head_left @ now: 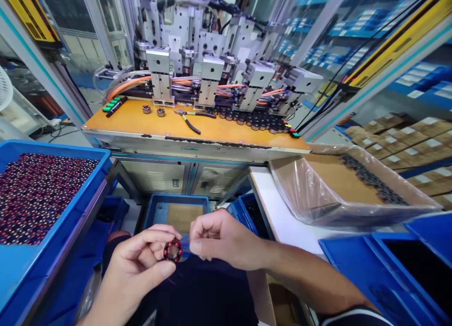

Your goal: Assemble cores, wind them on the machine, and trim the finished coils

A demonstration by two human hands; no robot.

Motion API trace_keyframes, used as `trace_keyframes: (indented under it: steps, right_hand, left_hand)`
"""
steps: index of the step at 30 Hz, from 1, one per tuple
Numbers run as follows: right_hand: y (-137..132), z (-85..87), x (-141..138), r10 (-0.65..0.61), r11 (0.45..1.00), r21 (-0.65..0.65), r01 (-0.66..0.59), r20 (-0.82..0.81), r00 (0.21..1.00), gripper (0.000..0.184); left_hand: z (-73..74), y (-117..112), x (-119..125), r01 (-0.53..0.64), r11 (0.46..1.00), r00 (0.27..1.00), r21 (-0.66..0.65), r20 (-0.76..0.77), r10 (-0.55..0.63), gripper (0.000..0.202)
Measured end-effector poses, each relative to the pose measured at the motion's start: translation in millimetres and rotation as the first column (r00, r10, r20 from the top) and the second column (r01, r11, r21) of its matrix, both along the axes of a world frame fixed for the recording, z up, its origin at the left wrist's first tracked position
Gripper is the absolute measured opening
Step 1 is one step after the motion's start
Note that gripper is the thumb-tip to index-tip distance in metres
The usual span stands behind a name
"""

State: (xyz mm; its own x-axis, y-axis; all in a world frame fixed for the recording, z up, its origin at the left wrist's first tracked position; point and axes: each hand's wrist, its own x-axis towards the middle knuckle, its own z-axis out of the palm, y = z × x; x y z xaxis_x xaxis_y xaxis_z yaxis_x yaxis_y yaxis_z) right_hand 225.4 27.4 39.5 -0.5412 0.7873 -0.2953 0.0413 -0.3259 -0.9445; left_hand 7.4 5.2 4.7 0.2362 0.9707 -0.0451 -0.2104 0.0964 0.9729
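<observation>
Between thumb and fingers, my left hand (143, 265) grips a small motor stator (173, 251), a black ring with red windings around an open centre. Its face is turned up toward me. Just right of it, my right hand (221, 236) is closed in a pinch, apart from the stator. Whatever those fingertips hold, if anything, is too small or hidden to make out. Many similar red-and-black stators (45, 189) fill a blue bin (106, 153) at the left.
Ahead, an orange bench top (141, 123) carries pliers (189, 119), a marker (116, 107), two loose rings (153, 110) and rows of dark parts (254, 119) beneath a machine (212, 67). A plastic-lined box (332, 175) stands right. A blue tray (151, 213) sits below, beyond my hands.
</observation>
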Motion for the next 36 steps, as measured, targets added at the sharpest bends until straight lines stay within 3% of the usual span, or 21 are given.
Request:
trace_keyframes:
  steps: [5, 8, 10, 13, 17, 20, 22, 26, 30, 33, 36]
  right_hand:
    - [16, 10.8, 9, 0.04, 0.972, 0.231, -0.05, 0.049, 0.998, 0.03]
    - [26, 18.4, -4, 0.164, 0.893, 0.419, -0.164, 0.036, 0.986, 0.022]
    - [31, 19.1, -13, 0.264, 0.823, 0.519, -0.23, 0.009, 0.965, 0.014]
    - [29, 16.9, -21, 0.242, 0.795, 0.572, -0.202, 0.005, 0.97, 0.02]
    - [13, 16.9, -21, 0.014, 0.844, 0.536, -0.027, 0.027, 1.0, 0.02]
    - [1, 18.7, -17, -0.067, 0.887, 0.461, 0.036, 0.052, 0.996, 0.018]
    - [-5, 20.3, -15, -0.093, 0.915, 0.4, 0.058, 0.069, 0.993, 0.019]
    - [-12, 27.2, -12, -0.103, 0.958, 0.274, 0.085, 0.051, 0.993, 0.025]
    - [-10, 36.2, -11, -0.034, 0.99, 0.143, 0.018, 0.111, 0.993, 0.029]
    - [-6, 38.9, -13, 0.035, 0.993, 0.102, -0.055, 0.189, 0.981, 0.016]
    - [-3, 38.5, -16, 0.068, 0.984, 0.143, -0.102, 0.227, 0.972, 0.008]
  left_hand:
    - [8.0, -2, 3, 0.066, 0.988, 0.994, -0.141, 0.098, -0.052, 0.024]
    - [12.6, -6, 8, 0.152, 0.969, 0.982, -0.197, 0.141, -0.125, 0.026]
    - [14.0, -10, 10, 0.138, 0.955, 0.983, -0.264, 0.157, -0.099, 0.028]
    - [14.5, -16, 9, 0.089, 0.954, 0.988, -0.288, 0.148, -0.047, 0.029]
    - [13.9, -18, 4, -0.002, 0.975, 0.991, -0.222, 0.129, 0.032, 0.028]
    - [11.1, -17, 0, -0.025, 0.986, 0.986, -0.165, 0.159, 0.052, 0.03]
    - [8.0, -15, -1, 0.017, 0.996, 0.984, -0.086, 0.178, -0.001, 0.028]
    - [2.6, -11, -3, 0.064, 0.998, 0.986, 0.023, 0.151, -0.066, 0.024]
    - [-0.6, -8, -5, 0.124, 0.991, 0.989, 0.054, 0.078, -0.128, 0.028]
    - [-2.2, -8, -6, 0.109, 0.993, 0.993, 0.04, 0.036, -0.11, 0.026]
    - [-2.2, -11, -6, 0.088, 0.996, 0.996, 0.009, 0.027, -0.088, 0.025]
